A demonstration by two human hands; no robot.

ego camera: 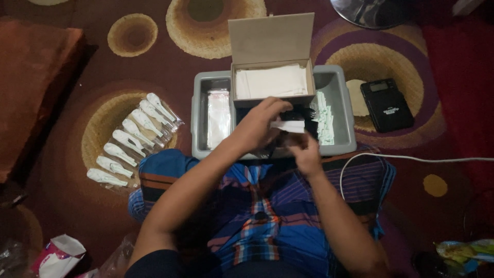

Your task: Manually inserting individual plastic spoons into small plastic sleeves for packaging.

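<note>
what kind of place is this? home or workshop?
Probably a home floor, used for hand packing. The person sits on a patterned carpet with a grey tray and open box before them; finished white packets lie in a row beside.

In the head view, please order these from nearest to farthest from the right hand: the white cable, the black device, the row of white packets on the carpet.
From the right hand:
1. White cable, just to its right.
2. Black device, up and right, beside the grey tray.
3. Row of white packets, far left.
</note>
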